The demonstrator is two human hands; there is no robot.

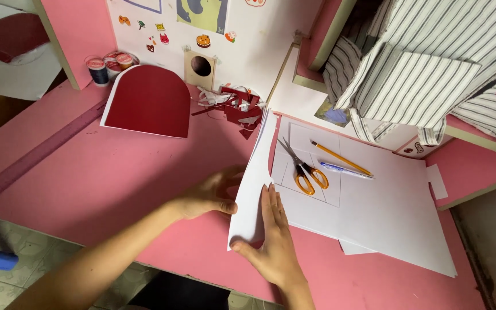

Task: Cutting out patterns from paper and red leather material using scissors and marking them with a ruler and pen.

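A long white paper strip [256, 178] stands nearly on edge on the pink table [116, 172], curving up toward the wall. My right hand [271, 238] presses flat against its near end, thumb under the lower edge. My left hand [210, 195] reaches behind the strip and holds its other side, fingers partly hidden by the paper. To the right lies a large white sheet [397, 212] with pencilled squares.
Orange-handled scissors [305, 172], a yellow pencil [340, 158] and a blue pen [345, 170] rest on the white sheet. A dark red arched card [150, 103], red and white scraps [233, 106], thread spools [107, 66] and a striped paper structure [426, 69] stand farther back.
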